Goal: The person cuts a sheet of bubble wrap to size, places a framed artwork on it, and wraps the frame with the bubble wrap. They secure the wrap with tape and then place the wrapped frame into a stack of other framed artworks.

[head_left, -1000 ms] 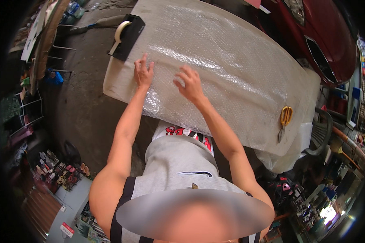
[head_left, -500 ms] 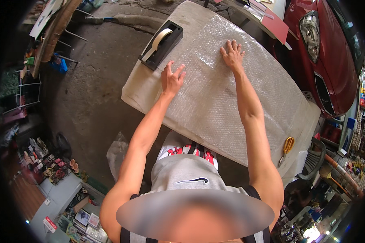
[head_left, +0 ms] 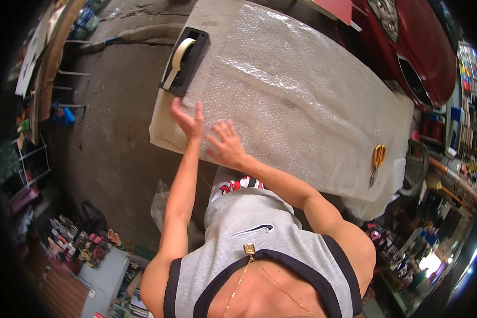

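A sheet of clear bubble wrap [head_left: 297,100] lies spread over most of the pale table [head_left: 164,119], with a crease running across it. My left hand [head_left: 190,122] is open, fingers apart, at the left edge of the wrap and just below the black tape dispenser [head_left: 193,66]. That dispenser carries a roll of cream tape [head_left: 181,51]. Close beside it, my right hand [head_left: 228,146] is also open, its fingers spread over the near left part of the wrap. Neither hand holds anything. Scissors with yellow handles [head_left: 378,156] rest at the right end of the sheet.
A red car [head_left: 424,53] stands close behind the table's far right side. Beyond the right end is a dark plastic chair [head_left: 416,167]. Shoes [head_left: 85,238] crowd the lower left, and a wooden board on thin legs [head_left: 50,69] stands at the upper left.
My right hand has come from the far part of the wrap to its near left, beside my left hand. The left hand has moved slightly nearer. The whole view has shifted too.
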